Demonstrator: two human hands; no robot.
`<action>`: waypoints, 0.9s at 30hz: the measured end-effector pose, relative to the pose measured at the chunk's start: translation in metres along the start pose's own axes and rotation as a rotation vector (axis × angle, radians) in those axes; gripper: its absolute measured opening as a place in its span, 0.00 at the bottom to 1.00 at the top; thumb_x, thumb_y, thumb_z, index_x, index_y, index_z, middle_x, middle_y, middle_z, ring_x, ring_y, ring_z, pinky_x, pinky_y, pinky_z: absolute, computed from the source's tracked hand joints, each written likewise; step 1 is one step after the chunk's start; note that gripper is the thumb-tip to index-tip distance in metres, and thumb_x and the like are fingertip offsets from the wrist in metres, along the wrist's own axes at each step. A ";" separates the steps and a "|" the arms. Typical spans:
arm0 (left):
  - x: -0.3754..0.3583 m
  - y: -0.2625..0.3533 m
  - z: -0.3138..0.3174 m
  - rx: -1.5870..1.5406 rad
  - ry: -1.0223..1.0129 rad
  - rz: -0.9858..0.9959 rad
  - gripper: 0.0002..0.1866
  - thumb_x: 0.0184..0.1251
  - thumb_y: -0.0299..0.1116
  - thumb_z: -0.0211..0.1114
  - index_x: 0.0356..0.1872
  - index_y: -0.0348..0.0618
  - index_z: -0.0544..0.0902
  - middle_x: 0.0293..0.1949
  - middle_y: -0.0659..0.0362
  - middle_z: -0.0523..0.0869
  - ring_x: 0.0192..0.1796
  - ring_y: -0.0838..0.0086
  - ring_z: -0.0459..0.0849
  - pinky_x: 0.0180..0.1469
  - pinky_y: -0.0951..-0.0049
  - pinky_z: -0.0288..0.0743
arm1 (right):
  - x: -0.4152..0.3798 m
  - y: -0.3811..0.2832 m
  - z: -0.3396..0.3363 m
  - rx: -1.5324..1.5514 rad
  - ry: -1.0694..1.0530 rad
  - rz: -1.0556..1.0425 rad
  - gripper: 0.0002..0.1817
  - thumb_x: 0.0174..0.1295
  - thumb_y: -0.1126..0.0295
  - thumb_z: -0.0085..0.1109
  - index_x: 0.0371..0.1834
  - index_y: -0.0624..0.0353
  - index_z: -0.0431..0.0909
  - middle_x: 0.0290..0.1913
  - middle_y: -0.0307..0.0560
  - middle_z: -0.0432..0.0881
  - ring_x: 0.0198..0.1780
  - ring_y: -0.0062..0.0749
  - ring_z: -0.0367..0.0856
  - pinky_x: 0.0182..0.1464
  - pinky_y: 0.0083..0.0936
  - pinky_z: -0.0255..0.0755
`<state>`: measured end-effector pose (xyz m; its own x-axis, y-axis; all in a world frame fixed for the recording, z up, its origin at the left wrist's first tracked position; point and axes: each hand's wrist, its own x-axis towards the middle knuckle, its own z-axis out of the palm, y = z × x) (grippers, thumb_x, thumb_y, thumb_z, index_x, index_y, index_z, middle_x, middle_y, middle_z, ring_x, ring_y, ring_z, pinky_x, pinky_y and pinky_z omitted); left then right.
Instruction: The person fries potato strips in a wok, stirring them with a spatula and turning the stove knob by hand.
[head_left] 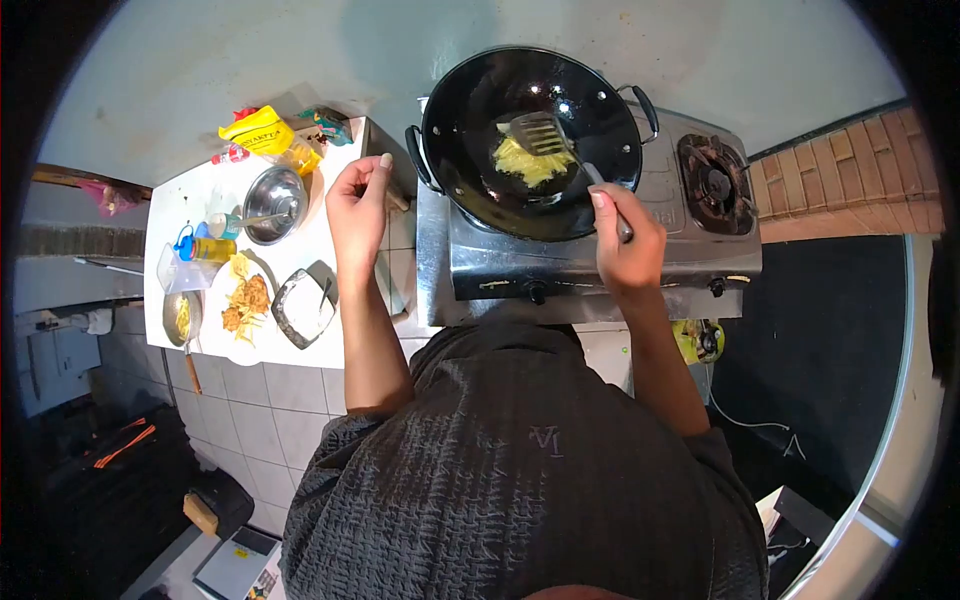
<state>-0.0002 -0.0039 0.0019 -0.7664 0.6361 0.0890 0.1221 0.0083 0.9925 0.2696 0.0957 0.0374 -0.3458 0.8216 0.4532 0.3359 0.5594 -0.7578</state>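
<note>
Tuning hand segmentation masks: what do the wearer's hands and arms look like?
Left hand and right hand: bare, no gloves or cables visible. Forearms uncovered too. Dark, textured shirt; sleeves end near the elbows; small letter-like chest marking.

A charcoal-black shirt (640,480) covers the torso, well back from the fingers (374,190). On the side behind the left fingers its cloth is raised in a rough, broken weave; behind the right fingers it looks smoother. A small dark letter-like marking (545,440) sits on the front, between the two sets of fingers but farther back. The short sleeves (708,455) end around the elbows, leaving forearms (372,340) and wrists bare up to the fingers.
</note>
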 end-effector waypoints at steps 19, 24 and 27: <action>0.000 -0.002 0.006 0.032 -0.026 -0.039 0.12 0.67 0.39 0.66 0.37 0.38 0.84 0.26 0.72 0.77 0.28 0.88 0.67 0.32 0.85 0.59 | 0.025 0.008 0.011 -0.017 0.027 -0.009 0.06 0.62 0.73 0.62 0.37 0.66 0.80 0.32 0.56 0.82 0.31 0.44 0.82 0.35 0.30 0.74; 0.002 -0.003 0.007 0.007 -0.021 -0.074 0.11 0.67 0.39 0.66 0.37 0.39 0.84 0.25 0.73 0.76 0.27 0.90 0.65 0.30 0.86 0.56 | 0.031 0.007 0.011 -0.007 -0.098 -0.006 0.06 0.63 0.72 0.61 0.38 0.65 0.80 0.32 0.55 0.83 0.31 0.43 0.83 0.36 0.29 0.74; 0.002 -0.003 0.006 -0.014 -0.021 -0.056 0.11 0.67 0.39 0.66 0.37 0.40 0.84 0.24 0.74 0.75 0.26 0.90 0.64 0.29 0.86 0.54 | 0.030 0.001 0.009 0.041 -0.126 0.001 0.07 0.62 0.72 0.62 0.39 0.64 0.80 0.33 0.55 0.83 0.32 0.44 0.83 0.37 0.28 0.74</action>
<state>0.0016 0.0017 -0.0018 -0.7581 0.6513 0.0318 0.0706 0.0336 0.9969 0.2515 0.1200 0.0455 -0.4541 0.8001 0.3918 0.3010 0.5517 -0.7778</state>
